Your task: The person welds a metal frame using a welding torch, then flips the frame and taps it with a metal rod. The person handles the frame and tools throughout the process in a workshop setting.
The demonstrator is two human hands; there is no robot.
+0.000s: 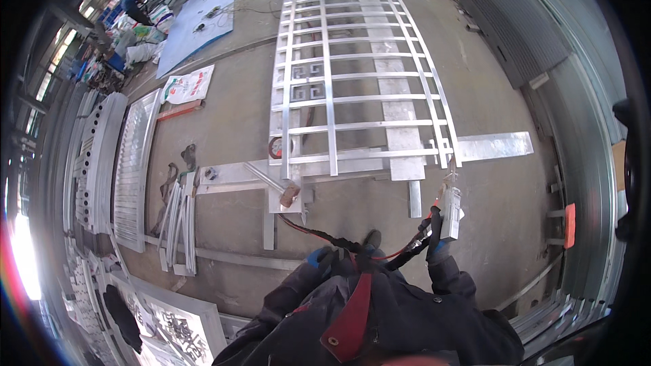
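At the near right corner of a silver metal grid frame (332, 132), my right hand (435, 229), in a dark glove, is closed around a silver box-shaped tool (450, 213). Its narrow front end points at the frame's corner. My left hand (324, 256), gloved with a blue cuff, is low in front of my body beside a black and red cable (308, 231); its fingers are hidden. A hammer (290, 195) with a rusty brown head and a metal handle lies on the support at the frame's near left.
Flat metal beams (495, 146) hold up the frame, one crossing beneath its near end. On the left lie cut metal bars (178, 220), a ribbed panel (135, 169) and a white sack (186, 86). Grey sheets (519, 24) line the right side. Another person (133, 7) is far left.
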